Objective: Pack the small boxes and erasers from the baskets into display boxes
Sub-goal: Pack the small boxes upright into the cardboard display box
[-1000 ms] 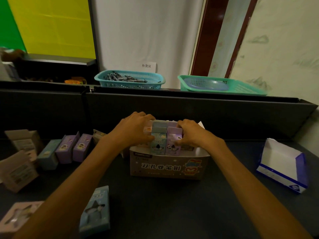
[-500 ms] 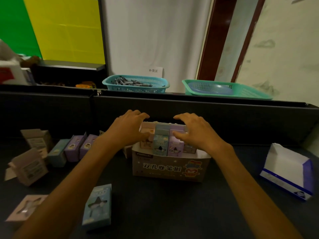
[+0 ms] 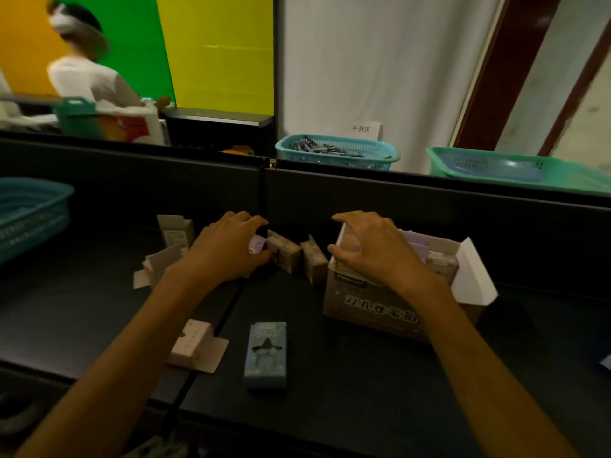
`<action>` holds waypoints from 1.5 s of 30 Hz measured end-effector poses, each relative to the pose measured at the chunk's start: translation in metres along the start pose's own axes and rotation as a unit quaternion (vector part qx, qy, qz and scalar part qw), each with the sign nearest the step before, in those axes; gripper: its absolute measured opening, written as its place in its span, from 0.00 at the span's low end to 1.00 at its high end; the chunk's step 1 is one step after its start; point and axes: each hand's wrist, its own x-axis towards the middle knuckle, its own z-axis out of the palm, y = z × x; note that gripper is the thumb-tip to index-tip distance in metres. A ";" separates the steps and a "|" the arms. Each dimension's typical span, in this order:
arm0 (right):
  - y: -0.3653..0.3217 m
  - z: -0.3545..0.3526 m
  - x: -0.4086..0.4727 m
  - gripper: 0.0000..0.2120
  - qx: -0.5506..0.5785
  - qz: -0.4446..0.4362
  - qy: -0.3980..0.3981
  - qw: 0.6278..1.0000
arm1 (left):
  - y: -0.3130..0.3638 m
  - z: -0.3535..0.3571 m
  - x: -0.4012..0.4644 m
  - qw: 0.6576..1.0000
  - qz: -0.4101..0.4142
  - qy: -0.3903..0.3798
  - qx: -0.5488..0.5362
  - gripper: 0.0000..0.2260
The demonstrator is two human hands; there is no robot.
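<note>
A small lilac carton [image 3: 257, 247] is gripped by the left hand [image 3: 228, 249] on the black table [image 3: 347, 391]; the printed cardboard display box [image 3: 373, 304] is covered by the loosely spread, empty right hand [image 3: 373, 249].

Background left: person in white top [image 3: 87, 82] before green and yellow panels [image 3: 185, 51]. White curtain [image 3: 370, 61] centre, small paper sign [image 3: 362, 129] against it.

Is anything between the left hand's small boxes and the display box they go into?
Yes. Two more small boxes stand on the table between the left hand and the display box, and the right hand is spread over its open top.
</note>
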 end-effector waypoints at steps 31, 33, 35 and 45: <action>-0.069 0.108 0.074 0.26 -0.038 0.118 -0.063 0.990 | -0.078 0.063 0.061 0.991 0.113 -0.065 0.009 0.29; -0.067 0.108 0.076 0.25 -0.034 0.121 -0.062 0.990 | -0.081 0.061 0.061 0.991 0.112 -0.067 0.007 0.27; -0.064 0.111 0.078 0.25 -0.020 0.122 -0.059 0.991 | -0.084 0.061 0.061 0.993 0.101 -0.066 0.003 0.25; -0.079 0.076 0.077 0.24 0.050 0.121 0.051 0.990 | -0.087 0.037 0.050 0.984 0.048 -0.011 -0.170 0.21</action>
